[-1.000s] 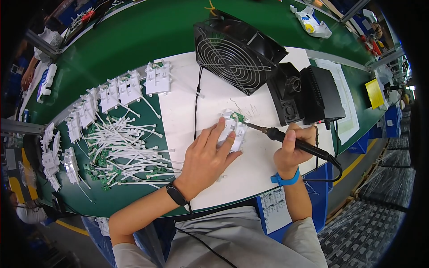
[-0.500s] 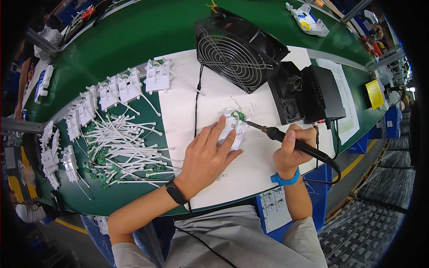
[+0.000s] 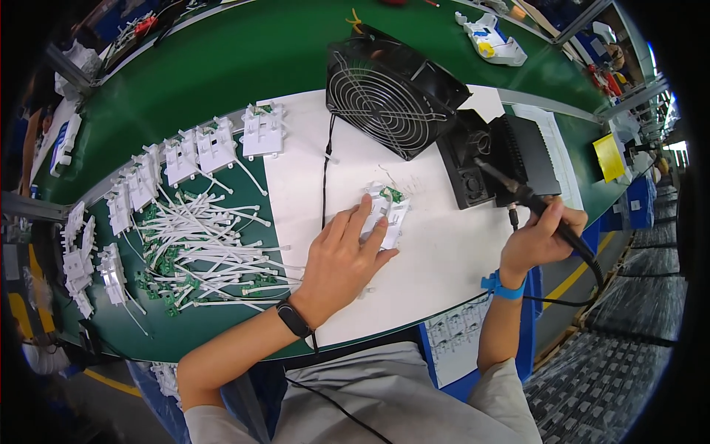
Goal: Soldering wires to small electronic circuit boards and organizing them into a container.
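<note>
My left hand (image 3: 342, 251) lies with its fingers spread on a white plastic housing (image 3: 394, 226), pressing it against the white sheet (image 3: 436, 255). A small green circuit board (image 3: 391, 194) sits at the far end of that housing, beyond my fingertips. In my right hand (image 3: 538, 240) is a black-handled soldering iron (image 3: 529, 198), gripped like a pen. Its metal tip is raised away from the board, blurred by motion, over the black stand (image 3: 466, 166). Part of the housing is hidden under my left fingers.
A black fan (image 3: 388, 96) stands behind the housing, beside a black power box (image 3: 529, 155). White cables with green boards (image 3: 207, 248) are heaped at left, behind them a row of white housings (image 3: 216, 144). A blue bin (image 3: 525, 325) sits below the front edge.
My right hand has lifted the soldering iron off the circuit board and carried it right, toward the stand. My left hand stays on the housing. The view has shifted slightly.
</note>
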`<state>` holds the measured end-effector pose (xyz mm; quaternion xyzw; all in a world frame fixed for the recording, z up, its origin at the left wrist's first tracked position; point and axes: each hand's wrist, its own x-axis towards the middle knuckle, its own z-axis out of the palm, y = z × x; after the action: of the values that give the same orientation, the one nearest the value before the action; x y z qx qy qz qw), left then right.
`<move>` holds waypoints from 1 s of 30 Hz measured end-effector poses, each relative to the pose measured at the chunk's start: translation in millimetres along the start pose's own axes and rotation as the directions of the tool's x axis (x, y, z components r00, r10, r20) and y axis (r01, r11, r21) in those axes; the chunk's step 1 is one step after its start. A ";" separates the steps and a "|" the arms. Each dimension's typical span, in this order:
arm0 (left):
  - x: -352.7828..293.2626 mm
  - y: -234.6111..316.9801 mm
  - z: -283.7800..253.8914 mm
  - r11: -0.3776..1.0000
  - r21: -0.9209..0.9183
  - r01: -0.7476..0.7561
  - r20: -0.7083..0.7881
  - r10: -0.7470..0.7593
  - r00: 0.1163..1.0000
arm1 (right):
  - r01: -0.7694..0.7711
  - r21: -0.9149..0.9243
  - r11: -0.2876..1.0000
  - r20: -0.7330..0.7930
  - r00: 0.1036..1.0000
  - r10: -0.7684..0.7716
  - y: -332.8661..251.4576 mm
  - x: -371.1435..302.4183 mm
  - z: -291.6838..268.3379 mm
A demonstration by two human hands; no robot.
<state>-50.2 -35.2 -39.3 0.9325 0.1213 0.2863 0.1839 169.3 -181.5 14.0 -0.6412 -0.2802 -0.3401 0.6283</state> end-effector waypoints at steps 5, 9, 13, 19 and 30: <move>-2.6 0.2 0.3 1.000 0.015 -0.015 -0.021 0.015 1.000 | 0.111 -0.146 0.983 0.037 0.994 -0.107 14.0 21.7 4.3; -3.9 -0.2 2.4 1.000 0.013 -0.019 -0.019 0.019 1.000 | -0.013 -0.095 0.995 0.165 0.986 0.029 21.5 15.3 24.8; -6.9 -1.9 2.4 1.000 0.009 -0.024 -0.025 0.025 0.999 | -0.179 -0.276 0.944 0.418 0.862 0.286 19.5 4.8 40.2; -9.6 -5.6 -0.4 0.999 0.016 -0.031 -0.031 0.031 0.999 | -0.230 -0.105 0.968 0.401 0.880 0.253 26.4 -14.8 45.5; -13.4 -3.7 3.7 0.999 -0.035 -0.023 -0.023 0.022 0.999 | -0.548 -0.048 0.835 0.526 0.697 0.488 2.3 -4.1 33.1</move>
<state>-59.2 -37.4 -50.2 0.9271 0.1077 0.3009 0.1956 171.4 -148.4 10.0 -0.7246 -0.2650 0.0523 0.6341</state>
